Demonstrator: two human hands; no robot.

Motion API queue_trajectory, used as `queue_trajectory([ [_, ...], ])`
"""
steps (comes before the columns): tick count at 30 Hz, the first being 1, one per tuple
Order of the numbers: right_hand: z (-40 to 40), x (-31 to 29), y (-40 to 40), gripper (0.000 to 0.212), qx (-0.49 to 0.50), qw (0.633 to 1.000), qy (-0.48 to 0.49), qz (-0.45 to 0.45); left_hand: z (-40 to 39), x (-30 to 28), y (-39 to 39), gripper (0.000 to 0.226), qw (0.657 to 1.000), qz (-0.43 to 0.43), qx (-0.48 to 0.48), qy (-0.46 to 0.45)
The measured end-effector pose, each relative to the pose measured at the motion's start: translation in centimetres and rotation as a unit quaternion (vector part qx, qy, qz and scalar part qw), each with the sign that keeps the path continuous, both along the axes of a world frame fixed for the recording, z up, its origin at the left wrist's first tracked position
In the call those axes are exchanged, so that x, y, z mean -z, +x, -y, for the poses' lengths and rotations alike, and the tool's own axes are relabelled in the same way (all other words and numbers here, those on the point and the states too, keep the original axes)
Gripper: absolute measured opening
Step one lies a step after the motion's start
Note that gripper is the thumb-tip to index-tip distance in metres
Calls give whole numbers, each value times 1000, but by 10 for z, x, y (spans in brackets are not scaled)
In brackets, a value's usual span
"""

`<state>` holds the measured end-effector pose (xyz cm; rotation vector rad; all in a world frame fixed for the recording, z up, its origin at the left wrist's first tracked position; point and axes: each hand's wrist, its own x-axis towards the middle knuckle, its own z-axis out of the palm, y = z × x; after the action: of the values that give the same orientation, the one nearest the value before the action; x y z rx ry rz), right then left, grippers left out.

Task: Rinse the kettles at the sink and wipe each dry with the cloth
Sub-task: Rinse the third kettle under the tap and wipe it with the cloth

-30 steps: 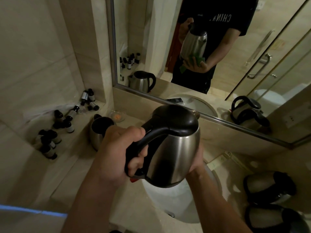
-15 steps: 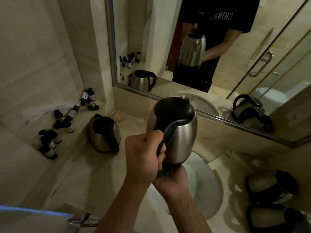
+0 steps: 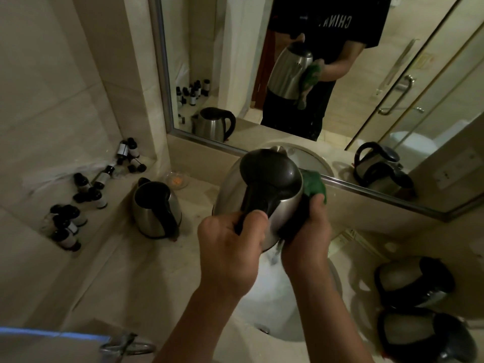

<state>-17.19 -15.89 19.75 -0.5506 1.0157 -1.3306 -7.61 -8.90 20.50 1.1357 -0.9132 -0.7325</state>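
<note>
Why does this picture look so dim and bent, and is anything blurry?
Head view: dim, warm light; the wide lens bows the mirror frame and walls. The held kettle shows soft glare on its steel; the two kettles at right sit in deep shadow, smeared near the edge.

Brushed steel, black plastic, green cloth
The held kettle has a satin brushed-metal body with a matt black plastic lid and handle; the cloth looks soft and green; the counter is smooth, pale polished stone.
</note>
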Motion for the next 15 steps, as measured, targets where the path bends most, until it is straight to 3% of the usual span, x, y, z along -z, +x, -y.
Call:
queue_trajectory([
  [2,0,-16,-6,41,-13,994,-92,-53,-1,0,-3,53,1000,-5,-7,10],
  [4,2,-38,-9,40,-60,955,-221,-188,-2,1,-7,52,999,-17,-11,28],
  [5,6,-47,-9,37,-108,914,-291,-261,-3,2,-9,50,999,-24,-13,36],
  [7,20,-59,-8,32,-223,766,-405,-447,-4,4,-12,45,998,-31,-7,46],
  [8,26,-67,-5,32,-260,690,-415,-533,-5,5,-13,44,998,-31,-1,48],
  [9,34,-72,-3,34,-297,644,-392,-586,-6,7,-13,44,998,-29,4,52],
  [13,62,-81,-1,39,-404,656,-230,-594,-11,10,-16,47,998,27,24,43],
  [15,72,-85,-3,35,-447,617,-175,-624,-15,10,-18,47,997,67,40,27],
])
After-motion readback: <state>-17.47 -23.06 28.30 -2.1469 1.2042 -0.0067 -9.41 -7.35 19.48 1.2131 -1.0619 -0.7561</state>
